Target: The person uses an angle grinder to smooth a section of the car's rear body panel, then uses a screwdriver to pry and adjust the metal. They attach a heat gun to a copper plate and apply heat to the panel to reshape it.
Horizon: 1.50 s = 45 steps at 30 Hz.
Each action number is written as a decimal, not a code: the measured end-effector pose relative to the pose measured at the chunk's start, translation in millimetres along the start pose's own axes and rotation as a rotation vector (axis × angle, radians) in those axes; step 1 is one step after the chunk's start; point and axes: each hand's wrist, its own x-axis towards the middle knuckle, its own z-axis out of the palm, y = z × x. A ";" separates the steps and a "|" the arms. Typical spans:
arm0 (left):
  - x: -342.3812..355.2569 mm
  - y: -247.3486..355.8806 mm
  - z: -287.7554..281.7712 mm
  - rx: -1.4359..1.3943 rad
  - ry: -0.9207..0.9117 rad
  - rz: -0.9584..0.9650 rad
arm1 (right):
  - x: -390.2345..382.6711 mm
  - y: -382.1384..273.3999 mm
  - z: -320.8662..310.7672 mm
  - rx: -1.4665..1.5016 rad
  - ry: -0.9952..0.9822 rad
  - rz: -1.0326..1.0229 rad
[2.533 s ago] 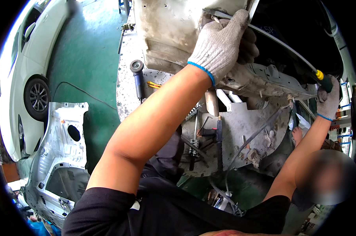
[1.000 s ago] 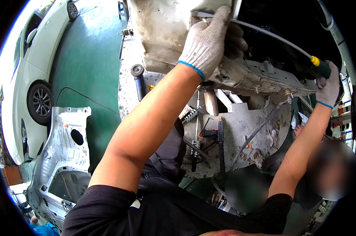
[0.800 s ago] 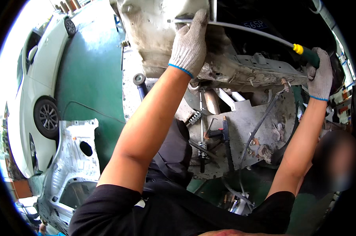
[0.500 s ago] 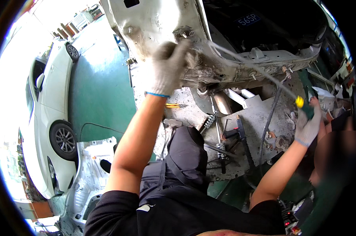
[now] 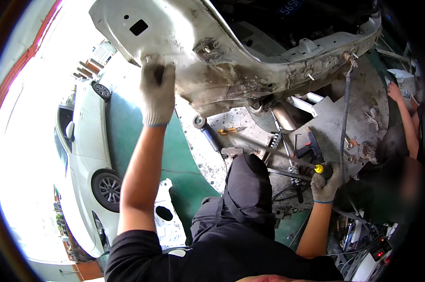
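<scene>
My gloved left hand (image 5: 157, 94) is raised at the white car body section (image 5: 193, 56), near a small stud at its left; blur and shadow hide whether its curled fingers grip anything. My gloved right hand (image 5: 324, 185) is closed round the yellow-collared dark handle (image 5: 320, 169) of a long bar, whose blurred shaft slants up-left across the grey metal plate (image 5: 365, 108). Below the body section lie a blue-bodied grinder (image 5: 208, 134), yellow-handled pliers (image 5: 226, 130), a black-and-red gun-shaped tool (image 5: 311, 148) and threaded tools with coils (image 5: 295, 176).
A white car (image 5: 88, 141) stands at left, with a loose panel (image 5: 172, 225) below it. Another person's arm (image 5: 405, 120) reaches in at right. A hose (image 5: 345, 122) hangs down the plate. Cables and equipment (image 5: 363, 249) crowd the lower right.
The bar has left the opening in the body section and swung down with my right hand, leftward and lower. My left hand has moved left along the panel. The view has shifted.
</scene>
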 end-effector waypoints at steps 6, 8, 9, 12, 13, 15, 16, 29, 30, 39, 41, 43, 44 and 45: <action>-117.7 28.3 4.3 -0.942 -0.370 -0.484 | -15.2 89.0 52.1 -0.018 -0.133 0.318; -138.2 44.4 12.1 -1.200 -0.391 -0.569 | -21.0 120.1 65.8 0.080 -0.133 0.496; -142.4 49.9 13.4 -1.372 -0.401 -0.639 | -23.2 136.9 68.0 0.149 -0.101 0.563; -136.0 57.7 7.0 -1.460 -0.332 -0.682 | -39.2 182.7 71.6 0.060 -0.366 0.696; -131.7 56.1 2.5 -1.554 -0.365 -0.683 | -55.2 188.0 77.1 -0.017 -0.491 0.674; -123.0 66.9 0.4 -1.264 -0.310 -0.670 | -66.1 204.3 83.2 -0.115 -0.690 0.738; -117.2 69.7 -0.4 -1.140 -0.314 -0.674 | -70.9 211.9 92.5 -0.221 -0.740 0.741; -56.4 51.2 -2.0 -0.421 -0.493 -0.416 | -101.4 307.0 186.2 -0.191 -0.887 0.860; -47.6 51.9 -1.3 -0.378 -0.509 -0.374 | -105.6 310.4 199.0 -0.223 -0.852 0.861; -16.2 38.4 -18.4 -0.332 -0.617 -0.335 | -122.9 339.2 268.0 -0.300 -0.949 0.715; -9.4 35.5 -23.9 -0.313 -0.658 -0.291 | -122.3 356.4 279.5 -0.265 -0.952 0.632; -2.1 34.9 -27.2 -0.274 -0.684 -0.256 | -123.2 370.3 289.9 -0.261 -0.970 0.608; 0.1 35.1 -29.3 -0.239 -0.695 -0.239 | -124.0 373.1 292.8 -0.312 -0.984 0.567; 1.6 35.4 -32.7 -0.202 -0.705 -0.226 | -127.5 370.2 298.4 -0.361 -0.996 0.530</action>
